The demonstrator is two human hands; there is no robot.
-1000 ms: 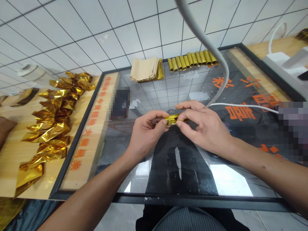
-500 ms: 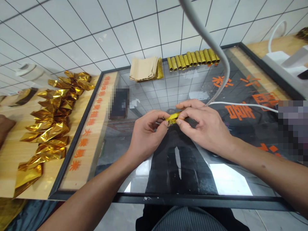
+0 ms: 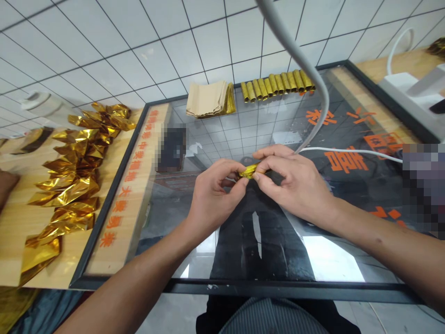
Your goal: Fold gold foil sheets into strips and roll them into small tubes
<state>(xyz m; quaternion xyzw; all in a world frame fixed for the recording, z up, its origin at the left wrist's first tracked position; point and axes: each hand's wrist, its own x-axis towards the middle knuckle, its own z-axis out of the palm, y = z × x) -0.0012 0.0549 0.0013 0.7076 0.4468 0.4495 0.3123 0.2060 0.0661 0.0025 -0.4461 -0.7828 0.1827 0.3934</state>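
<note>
Between my hands, over the middle of the glass-topped table (image 3: pixel 181 222), is a small piece of gold paper (image 3: pixel 249 171), folded or rolled narrow. My left hand (image 3: pixel 219 190) pinches its left end between thumb and fingers. At the other end, my right hand (image 3: pixel 290 174) grips it with thumb and forefinger. The fingers cover both ends of the paper. Beyond my hands, along the back edge, lies a row of gold paper rolls (image 3: pixel 273 86). Left of that row sits a stack of brown-backed gold sheets (image 3: pixel 206 99).
Folded shiny gold foil pieces (image 3: pixel 74 174) line the wooden surface at left, with another person's hand (image 3: pixel 7 185) beyond them. A thick grey cable (image 3: pixel 302 53) hangs in front of the right side. A white power strip (image 3: pixel 406 97) is at right. A blurred-out dark object (image 3: pixel 171 148) lies left of centre.
My left thumb and fingers have shifted slightly right along the gold paper, which looks more closed up. My right hand has barely moved.
</note>
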